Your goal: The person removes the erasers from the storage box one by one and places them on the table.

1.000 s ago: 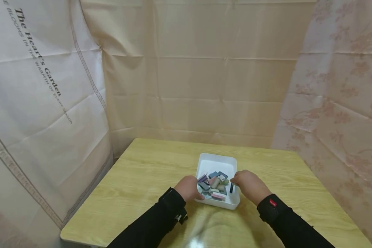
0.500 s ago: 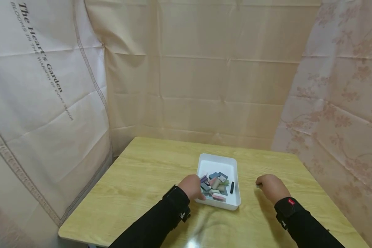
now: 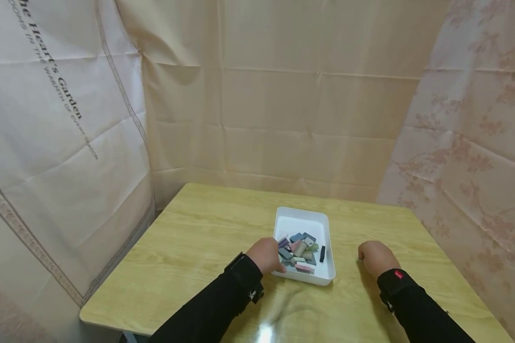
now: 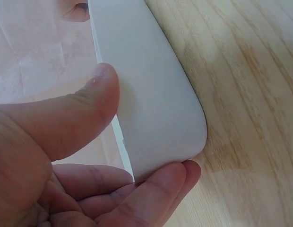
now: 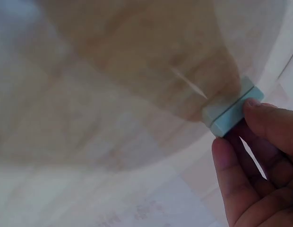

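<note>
My left hand (image 3: 265, 255) holds the near left corner of a white plastic tray (image 3: 301, 220). In the left wrist view the thumb presses one wall of the tray (image 4: 156, 90) while the other fingers curl against the adjoining wall. My right hand (image 3: 378, 258) is low over the table, to the right of the tray. Between thumb and fingers it pinches a small pale blue-green rectangular block (image 5: 240, 111), whose lower long face sits right at the glossy tabletop and is mirrored in it. From the head view the hand hides this block.
Several small blocks in grey, blue, pink, purple and green lie heaped in the tray, among them a pink block (image 3: 304, 267). A black block (image 3: 322, 254) lies apart near its right wall. Cloth curtains (image 3: 257, 95) surround the wooden table (image 3: 223, 214).
My right hand has moved from the tray's right edge out to the right and down to the table, carrying the pale block. My left hand keeps its grip on the tray corner.
</note>
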The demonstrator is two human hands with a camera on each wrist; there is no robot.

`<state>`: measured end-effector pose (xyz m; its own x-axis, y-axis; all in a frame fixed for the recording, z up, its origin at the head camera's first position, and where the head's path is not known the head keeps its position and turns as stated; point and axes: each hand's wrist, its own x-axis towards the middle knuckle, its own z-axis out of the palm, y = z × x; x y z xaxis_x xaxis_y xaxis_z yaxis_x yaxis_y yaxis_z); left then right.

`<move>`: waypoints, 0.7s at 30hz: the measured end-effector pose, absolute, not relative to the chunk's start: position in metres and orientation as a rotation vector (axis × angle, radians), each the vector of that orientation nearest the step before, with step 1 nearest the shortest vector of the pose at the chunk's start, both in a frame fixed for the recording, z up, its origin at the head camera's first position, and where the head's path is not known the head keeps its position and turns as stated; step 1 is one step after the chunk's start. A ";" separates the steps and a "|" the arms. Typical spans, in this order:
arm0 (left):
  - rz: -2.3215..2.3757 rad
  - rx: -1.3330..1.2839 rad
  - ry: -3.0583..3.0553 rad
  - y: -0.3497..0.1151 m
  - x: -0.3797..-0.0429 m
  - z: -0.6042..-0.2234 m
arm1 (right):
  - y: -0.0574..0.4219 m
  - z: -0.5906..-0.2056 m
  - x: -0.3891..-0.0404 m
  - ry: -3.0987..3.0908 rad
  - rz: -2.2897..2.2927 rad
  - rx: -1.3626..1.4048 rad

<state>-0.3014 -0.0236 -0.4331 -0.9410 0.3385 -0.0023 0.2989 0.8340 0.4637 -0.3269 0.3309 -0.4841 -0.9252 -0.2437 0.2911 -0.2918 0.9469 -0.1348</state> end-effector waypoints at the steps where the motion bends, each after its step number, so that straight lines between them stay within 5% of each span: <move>1: 0.719 0.508 2.927 -0.024 -0.301 -0.433 | 0.330 -0.483 -0.327 -2.823 0.258 0.396; 14: 0.722 0.456 2.920 -0.023 -0.298 -0.431 | 0.296 -0.460 -0.333 -2.873 0.187 0.458; 21: 0.710 0.474 2.953 -0.022 -0.301 -0.428 | 0.238 -0.430 -0.335 -2.850 0.156 0.904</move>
